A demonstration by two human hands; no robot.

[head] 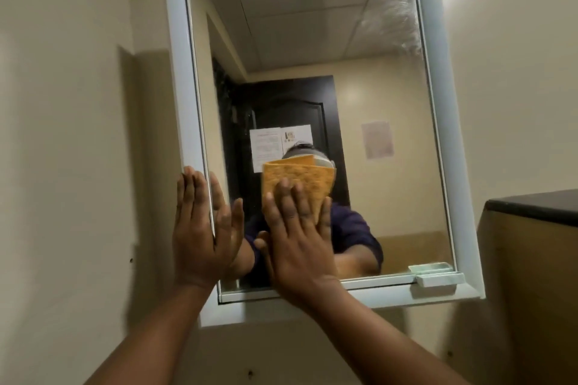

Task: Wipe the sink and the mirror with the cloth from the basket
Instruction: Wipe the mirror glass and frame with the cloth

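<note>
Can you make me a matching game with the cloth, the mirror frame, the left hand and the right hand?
Things:
1. cloth
2. frame
3. left hand
4. right hand

Matches:
A. white
B. flat on the frame's left edge
C. orange
D. pressing the cloth on the mirror

Pairs: 1-C, 2-A, 3-B, 4-D

Both forearms are bare; the reflection shows a dark navy short-sleeved shirt (350, 228).
</note>
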